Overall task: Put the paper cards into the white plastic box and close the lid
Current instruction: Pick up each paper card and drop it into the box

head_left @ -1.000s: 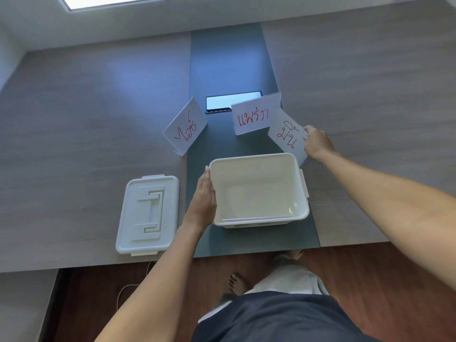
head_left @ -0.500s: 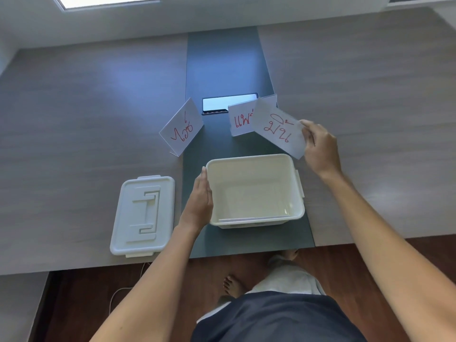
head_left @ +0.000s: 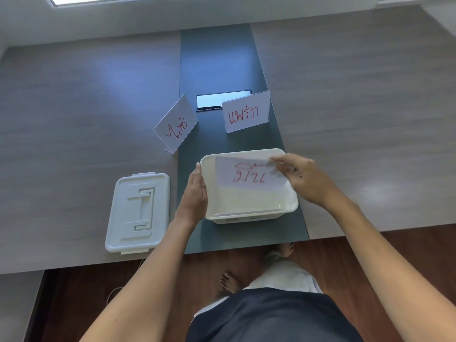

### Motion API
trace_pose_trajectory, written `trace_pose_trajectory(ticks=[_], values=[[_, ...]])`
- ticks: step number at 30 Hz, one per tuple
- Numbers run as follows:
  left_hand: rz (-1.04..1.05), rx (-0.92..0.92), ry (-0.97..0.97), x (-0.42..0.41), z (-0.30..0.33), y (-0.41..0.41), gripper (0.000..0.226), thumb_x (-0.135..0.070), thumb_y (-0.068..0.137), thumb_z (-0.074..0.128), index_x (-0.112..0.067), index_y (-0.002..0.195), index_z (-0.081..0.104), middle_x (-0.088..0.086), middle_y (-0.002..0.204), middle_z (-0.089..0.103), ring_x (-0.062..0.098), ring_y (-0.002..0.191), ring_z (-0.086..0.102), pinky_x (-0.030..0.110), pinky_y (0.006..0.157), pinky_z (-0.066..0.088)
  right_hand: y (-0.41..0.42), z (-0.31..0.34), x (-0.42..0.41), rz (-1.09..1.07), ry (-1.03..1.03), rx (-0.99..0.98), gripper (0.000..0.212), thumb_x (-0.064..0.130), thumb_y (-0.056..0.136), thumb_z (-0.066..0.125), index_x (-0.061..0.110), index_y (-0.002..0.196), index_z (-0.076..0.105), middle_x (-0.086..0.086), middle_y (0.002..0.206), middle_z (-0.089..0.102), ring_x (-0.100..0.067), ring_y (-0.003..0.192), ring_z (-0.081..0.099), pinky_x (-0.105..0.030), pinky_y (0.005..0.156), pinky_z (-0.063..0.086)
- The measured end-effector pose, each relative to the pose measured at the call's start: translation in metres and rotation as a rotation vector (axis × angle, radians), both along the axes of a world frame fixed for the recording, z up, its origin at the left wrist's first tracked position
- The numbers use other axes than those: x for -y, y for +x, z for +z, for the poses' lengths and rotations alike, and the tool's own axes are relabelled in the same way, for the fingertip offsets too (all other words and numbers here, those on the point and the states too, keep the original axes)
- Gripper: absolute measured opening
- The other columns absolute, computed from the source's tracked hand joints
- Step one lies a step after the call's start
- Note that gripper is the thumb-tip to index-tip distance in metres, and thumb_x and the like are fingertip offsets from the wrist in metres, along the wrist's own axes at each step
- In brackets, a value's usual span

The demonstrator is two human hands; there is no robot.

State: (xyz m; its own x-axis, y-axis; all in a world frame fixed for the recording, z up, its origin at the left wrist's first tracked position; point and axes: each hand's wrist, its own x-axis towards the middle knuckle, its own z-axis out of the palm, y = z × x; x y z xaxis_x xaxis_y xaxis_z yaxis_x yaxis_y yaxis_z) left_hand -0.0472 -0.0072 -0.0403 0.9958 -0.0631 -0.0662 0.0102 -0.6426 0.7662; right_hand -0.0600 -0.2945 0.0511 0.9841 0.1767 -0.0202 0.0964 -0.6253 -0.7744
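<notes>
Now right hand [head_left: 302,180] pinches card [head_left: 249,174] over box [head_left: 288,206]; left hand [head_left: 196,193], open flat, braces box wall (steadying, likely).

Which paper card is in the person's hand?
The card over the white box, pinched by the right hand. The other two stand on the table.

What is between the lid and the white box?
The person's left hand, pressed flat against the white box's left wall. The lid lies farther left on the table, seen in the head view.
</notes>
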Motion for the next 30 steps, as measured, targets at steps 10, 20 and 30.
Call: trace_pose_trajectory(ticks=[10, 20, 30], values=[[0.017, 0.013, 0.027, -0.001, -0.005, 0.002, 0.052, -0.021, 0.107, 0.024, -0.013, 0.157, 0.014, 0.003, 0.159, 0.027, 0.013, 0.145, 0.026, 0.002, 0.106, 0.011, -0.021, -0.054, -0.010, 0.240, -0.176, -0.327, 0.031, 0.025, 0.103, 0.050, 0.026, 0.131, 0.064, 0.009, 0.131, 0.066, -0.005, 0.119, 0.057, -0.023, 0.104, 0.043], [0.010, 0.024, 0.024, -0.002, -0.005, 0.003, 0.051, -0.021, 0.108, 0.025, -0.012, 0.157, 0.015, 0.004, 0.159, 0.026, 0.012, 0.146, 0.024, -0.008, 0.100, 0.006, 0.042, -0.018, -0.011, 0.140, -0.121, -0.162, 0.025, 0.031, 0.099, 0.058, 0.015, 0.105, 0.077, 0.003, 0.096, 0.079, -0.015, 0.090, 0.075, -0.036, 0.088, 0.059], [-0.003, 0.047, 0.071, -0.003, -0.006, 0.002, 0.052, -0.012, 0.106, 0.026, -0.009, 0.156, 0.015, 0.006, 0.159, 0.026, 0.015, 0.147, 0.024, -0.001, 0.109, 0.008, 0.193, -0.012, -0.004, -0.084, -0.185, -0.155, 0.044, -0.012, 0.087, 0.046, 0.006, 0.122, 0.067, -0.015, 0.128, 0.066, -0.032, 0.116, 0.063, -0.035, 0.095, 0.053]])
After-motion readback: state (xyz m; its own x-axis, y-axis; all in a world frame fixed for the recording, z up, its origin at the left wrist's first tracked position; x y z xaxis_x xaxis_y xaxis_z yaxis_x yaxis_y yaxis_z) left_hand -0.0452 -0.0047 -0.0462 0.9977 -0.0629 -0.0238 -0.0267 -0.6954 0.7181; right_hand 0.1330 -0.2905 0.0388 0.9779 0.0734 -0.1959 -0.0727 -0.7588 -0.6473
